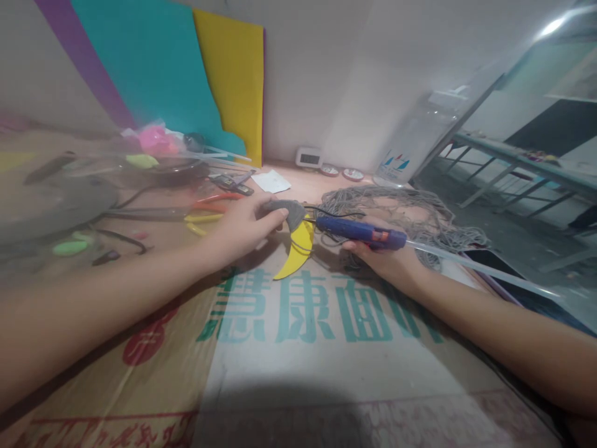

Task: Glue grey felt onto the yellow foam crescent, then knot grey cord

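Note:
Between thumb and fingers, my left hand (249, 227) pinches a curved crescent piece, its upper part wrapped in grey yarn (290, 211) and its lower part bare yellow (299, 252). My right hand (385, 252) is wrapped round a blue glue gun (359, 231), with a long clear glue stick (480, 267) sticking out of its back end. The gun's tip points left and is at the edge of the crescent, by the border of grey and yellow; whether it touches is unclear. A strand of yarn crosses the yellow part.
Printed cardboard (298, 367) covers the near table. A heap of grey yarn (396, 202) lies behind my right hand, near a clear bottle (396, 158). Orange and yellow-handled tools (205, 218) lie left, a small white clock (309, 157) at the back, a dark-screened device (508, 277) at right.

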`<state>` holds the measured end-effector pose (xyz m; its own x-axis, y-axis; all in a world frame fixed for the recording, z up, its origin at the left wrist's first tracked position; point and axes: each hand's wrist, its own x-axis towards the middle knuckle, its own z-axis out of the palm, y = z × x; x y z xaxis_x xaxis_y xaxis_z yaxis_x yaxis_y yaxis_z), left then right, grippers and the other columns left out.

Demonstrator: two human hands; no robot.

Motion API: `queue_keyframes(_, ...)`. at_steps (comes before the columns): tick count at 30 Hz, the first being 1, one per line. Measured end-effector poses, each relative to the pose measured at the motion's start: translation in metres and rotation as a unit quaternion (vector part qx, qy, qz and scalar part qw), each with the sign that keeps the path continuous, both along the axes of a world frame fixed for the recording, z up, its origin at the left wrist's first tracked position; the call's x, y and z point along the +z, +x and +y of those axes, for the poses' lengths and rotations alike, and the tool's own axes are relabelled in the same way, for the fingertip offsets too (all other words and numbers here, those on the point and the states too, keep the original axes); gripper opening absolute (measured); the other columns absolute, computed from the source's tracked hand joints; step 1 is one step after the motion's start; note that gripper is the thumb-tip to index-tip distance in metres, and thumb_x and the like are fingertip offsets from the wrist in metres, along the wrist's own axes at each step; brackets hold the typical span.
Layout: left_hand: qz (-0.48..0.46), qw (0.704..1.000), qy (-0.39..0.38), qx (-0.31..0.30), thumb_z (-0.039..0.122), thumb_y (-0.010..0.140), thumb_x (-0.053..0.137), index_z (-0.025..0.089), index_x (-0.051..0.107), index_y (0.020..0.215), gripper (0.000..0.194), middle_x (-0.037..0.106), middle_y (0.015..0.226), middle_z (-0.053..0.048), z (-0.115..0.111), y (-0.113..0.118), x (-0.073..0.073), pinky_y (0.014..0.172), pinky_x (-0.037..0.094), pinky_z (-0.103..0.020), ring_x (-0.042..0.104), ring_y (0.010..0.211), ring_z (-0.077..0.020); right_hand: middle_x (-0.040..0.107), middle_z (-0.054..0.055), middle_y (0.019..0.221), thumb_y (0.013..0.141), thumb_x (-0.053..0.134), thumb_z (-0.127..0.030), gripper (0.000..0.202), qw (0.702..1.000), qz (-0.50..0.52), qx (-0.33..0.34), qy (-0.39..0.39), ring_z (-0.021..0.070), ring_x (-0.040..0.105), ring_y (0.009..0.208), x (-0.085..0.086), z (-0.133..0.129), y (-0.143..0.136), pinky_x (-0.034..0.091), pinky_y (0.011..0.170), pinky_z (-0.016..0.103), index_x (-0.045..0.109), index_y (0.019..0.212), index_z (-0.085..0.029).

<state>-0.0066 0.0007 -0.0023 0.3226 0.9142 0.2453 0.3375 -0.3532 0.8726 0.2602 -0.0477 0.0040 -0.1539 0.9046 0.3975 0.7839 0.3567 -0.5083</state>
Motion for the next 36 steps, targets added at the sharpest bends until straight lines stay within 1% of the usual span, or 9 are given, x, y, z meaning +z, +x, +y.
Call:
queue_keyframes(3, 0.0, 1.0, -0.007, 0.003, 0.046, 0.086, 0.058, 0.018, 0.06, 0.087, 0.028, 0.062, 0.075, -0.001, 0.0, 0.0, 0.0, 0.057, 0.043, -0.026, 0.058, 0.063, -0.0159, 0.056, -0.001, 0.066, 0.078, 0.068, -0.045, 0.028, 1.0, 0.01, 0.0, -0.002, 0.0147, 0.05, 0.06, 0.002, -0.001, -0.001, 0.039, 0.057, 0.027, 0.056, 0.071, -0.021)
queue_keyframes(6, 0.008, 1.0, 0.0, 0.011, 0.047, 0.086, 0.058, 0.017, 0.061, 0.088, 0.029, 0.062, 0.077, -0.002, 0.001, 0.0, 0.0, 0.058, 0.044, -0.026, 0.059, 0.067, -0.0169, 0.055, -0.001, 0.064, 0.078, 0.069, -0.045, 0.029, 1.0, 0.012, -0.003, 0.003, 0.0145, 0.05, 0.06, 0.002, -0.001, -0.001, 0.039, 0.057, 0.027, 0.055, 0.07, -0.02)
queue_keyframes(10, 0.015, 1.0, 0.014, 0.003, 0.046, 0.087, 0.057, 0.017, 0.062, 0.091, 0.03, 0.065, 0.08, -0.003, 0.001, 0.0, 0.0, 0.06, 0.045, -0.026, 0.06, 0.071, -0.0177, 0.059, 0.0, 0.069, 0.08, 0.069, -0.043, 0.025, 0.999, 0.031, 0.001, -0.007, 0.0152, 0.053, 0.063, 0.002, -0.001, -0.001, 0.041, 0.059, 0.026, 0.059, 0.075, -0.02)
queue_keyframes(15, 0.014, 1.0, 0.022, -0.001, 0.045, 0.088, 0.057, 0.018, 0.063, 0.091, 0.029, 0.066, 0.082, -0.003, 0.001, -0.001, -0.001, 0.061, 0.045, -0.026, 0.06, 0.072, -0.0177, 0.063, 0.001, 0.072, 0.081, 0.069, -0.046, 0.025, 0.999, 0.044, -0.003, -0.016, 0.0177, 0.057, 0.068, 0.0, 0.0, 0.0, 0.045, 0.062, 0.028, 0.065, 0.082, -0.021)
queue_keyframes(18, 0.016, 1.0, 0.026, -0.006, 0.045, 0.088, 0.056, 0.018, 0.062, 0.091, 0.028, 0.066, 0.082, -0.003, 0.002, -0.001, -0.001, 0.061, 0.046, -0.026, 0.061, 0.073, -0.0179, 0.063, 0.002, 0.07, 0.081, 0.069, -0.047, 0.026, 0.999, 0.046, -0.006, -0.02, 0.0186, 0.059, 0.068, 0.0, 0.0, 0.0, 0.046, 0.061, 0.028, 0.064, 0.079, -0.021)
queue_keyframes(23, 0.02, 0.999, 0.036, -0.001, 0.045, 0.088, 0.056, 0.019, 0.062, 0.09, 0.027, 0.068, 0.088, -0.004, 0.002, -0.001, 0.0, 0.068, 0.048, -0.028, 0.063, 0.081, -0.0199, 0.063, 0.002, 0.068, 0.081, 0.069, -0.047, 0.026, 0.998, 0.066, -0.015, -0.018, 0.0196, 0.06, 0.067, 0.001, 0.0, -0.001, 0.048, 0.06, 0.03, 0.062, 0.076, -0.022)
queue_keyframes(28, 0.026, 0.999, 0.035, 0.005, 0.043, 0.088, 0.056, 0.019, 0.059, 0.084, 0.025, 0.066, 0.08, -0.002, 0.0, -0.001, 0.003, 0.065, 0.045, -0.028, 0.062, 0.076, -0.019, 0.063, 0.003, 0.07, 0.081, 0.067, -0.047, 0.027, 0.998, 0.063, -0.016, -0.02, 0.0202, 0.06, 0.07, 0.002, 0.001, -0.003, 0.049, 0.063, 0.031, 0.06, 0.074, -0.022)
queue_keyframes(32, 0.038, 0.999, 0.034, 0.015, 0.041, 0.088, 0.055, 0.018, 0.06, 0.084, 0.024, 0.066, 0.079, -0.001, -0.002, 0.0, 0.008, 0.067, 0.043, -0.028, 0.061, 0.076, -0.0189, 0.064, 0.004, 0.069, 0.086, 0.062, -0.048, 0.032, 0.997, 0.064, -0.032, -0.012, 0.0205, 0.06, 0.072, 0.01, 0.001, -0.002, 0.05, 0.068, 0.032, 0.06, 0.069, -0.021)
queue_keyframes(36, 0.046, 0.998, 0.043, -0.003, 0.041, 0.088, 0.054, 0.018, 0.06, 0.083, 0.024, 0.066, 0.077, 0.0, -0.002, 0.0, 0.007, 0.07, 0.043, -0.029, 0.059, 0.074, -0.0188, 0.067, 0.006, 0.074, 0.095, 0.047, -0.05, 0.044, 0.995, 0.098, -0.017, -0.014, 0.0198, 0.061, 0.073, 0.029, -0.002, -0.001, 0.05, 0.073, 0.033, 0.065, 0.066, -0.021)
